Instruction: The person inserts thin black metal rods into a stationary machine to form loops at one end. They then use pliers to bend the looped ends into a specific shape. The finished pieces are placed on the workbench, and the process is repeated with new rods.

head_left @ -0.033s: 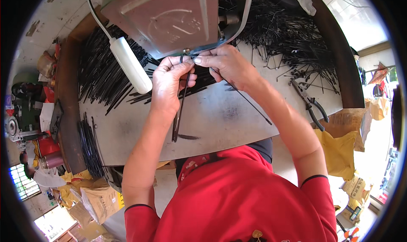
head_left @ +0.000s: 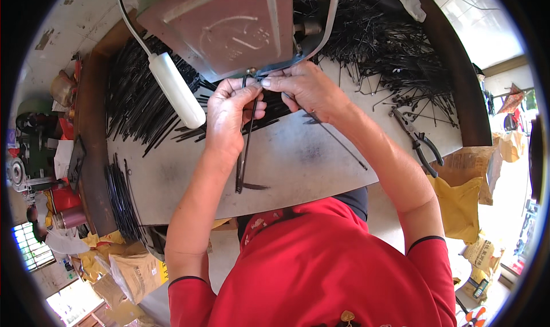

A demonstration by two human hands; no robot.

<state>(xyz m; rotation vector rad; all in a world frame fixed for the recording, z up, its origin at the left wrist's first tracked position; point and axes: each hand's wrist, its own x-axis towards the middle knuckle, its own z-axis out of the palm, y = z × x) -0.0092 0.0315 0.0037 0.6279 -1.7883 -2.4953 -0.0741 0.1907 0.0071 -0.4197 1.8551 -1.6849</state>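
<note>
Closely paired, left hand (head_left: 227, 110), fingers pinching black rods (head_left: 247, 144), right hand (head_left: 314, 89), fingers bunched, hold unclear, beside reddish machine (head_left: 229, 38)

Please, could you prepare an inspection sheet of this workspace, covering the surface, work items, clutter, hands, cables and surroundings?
Surface: flat grey tabletop, marked with dark smudges.
Work items: long thin black rods, reaching up toward a reddish-brown metal machine housing.
Clutter: loose pile of black rods at left, tangled black heap at upper right, black-handled metal pliers at right.
Hands: left hand grips the long rods; right hand is close beside it, grip unclear.
Cables: thin dark cable leading to a white oblong device.
Surroundings: crumpled yellow wrapping at right, brown package at lower left.
</note>
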